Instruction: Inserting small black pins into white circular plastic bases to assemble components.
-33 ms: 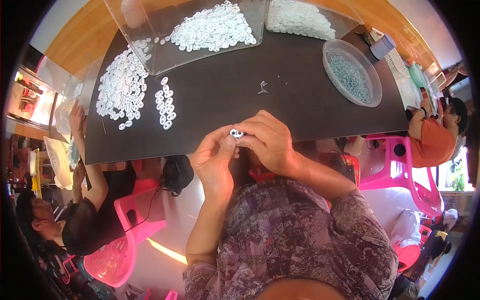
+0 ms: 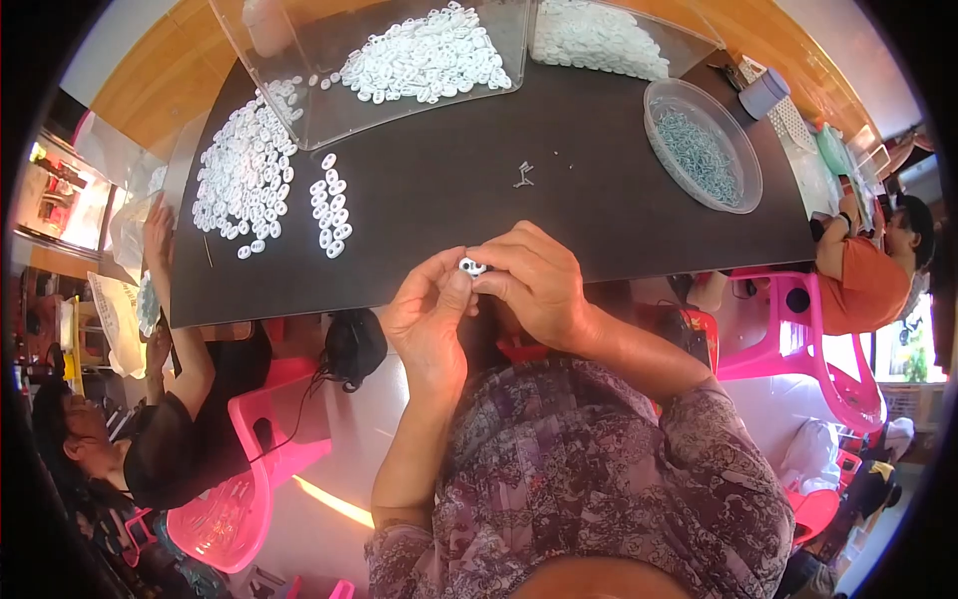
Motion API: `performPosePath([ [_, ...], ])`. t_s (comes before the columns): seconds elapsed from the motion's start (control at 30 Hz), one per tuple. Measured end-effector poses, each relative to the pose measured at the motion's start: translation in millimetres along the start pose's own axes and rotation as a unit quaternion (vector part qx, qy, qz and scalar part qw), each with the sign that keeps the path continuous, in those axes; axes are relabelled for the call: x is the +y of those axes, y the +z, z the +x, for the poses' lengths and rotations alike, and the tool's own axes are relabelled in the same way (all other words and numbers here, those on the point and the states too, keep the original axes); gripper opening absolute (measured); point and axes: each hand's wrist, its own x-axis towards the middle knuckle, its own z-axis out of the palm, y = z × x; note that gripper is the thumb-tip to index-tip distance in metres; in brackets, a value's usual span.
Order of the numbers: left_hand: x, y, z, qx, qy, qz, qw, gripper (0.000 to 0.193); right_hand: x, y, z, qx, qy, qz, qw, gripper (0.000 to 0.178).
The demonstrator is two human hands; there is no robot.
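Note:
A small white oval piece with two dark holes point(image 2: 472, 267) is pinched between the fingertips of both hands, just over the table's near edge. My left hand point(image 2: 431, 304) grips it with thumb and forefinger from the left. From the right, my right hand point(image 2: 534, 280) closes thumb and fingers on it; its other fingers are curled and partly hidden. Beyond my hands a few small screws point(image 2: 524, 176) lie on the dark table point(image 2: 429, 210). Similar white ovals point(image 2: 330, 207) stand in a short double row to the left, beside a big loose pile of them point(image 2: 244, 170).
A clear tray point(image 2: 384, 128) with more white ovals stands at the back, next to another clear bin of white pieces point(image 2: 599, 42). A round clear dish of screws point(image 2: 750, 185) sits at right. Co-workers sit at left point(image 2: 180, 439) and right point(image 2: 863, 285); pink chairs point(image 2: 788, 334) stand nearby.

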Motion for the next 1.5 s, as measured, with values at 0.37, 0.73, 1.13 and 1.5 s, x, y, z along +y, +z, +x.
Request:
performPosePath([
  [0.37, 4.9, 8.9, -22.5, -0.008, 0.017, 0.010, 1.000, 0.020, -21.5, -13.0, -12.6, 0.029, 0.053, 0.076, 0.995, 0.025],
  [0.73, 9.1, 30.8, -36.8, 0.015, 0.037, 0.006, 0.999, 0.017, -26.3, -22.3, -23.0, 0.048, 0.055, 0.112, 0.991, 0.032],
  [1.13, 2.1, 27.9, -35.7, -0.006, 0.073, 0.072, 0.995, 0.020, -29.4, -29.8, -23.8, 0.063, 0.238, 0.261, 0.933, 0.012],
  [1.5, -0.1, 28.8, -30.3, -0.008, 0.066, 0.074, 0.995, 0.022, -18.9, -28.5, -23.2, 0.054, 0.209, 0.213, 0.953, 0.013],
])
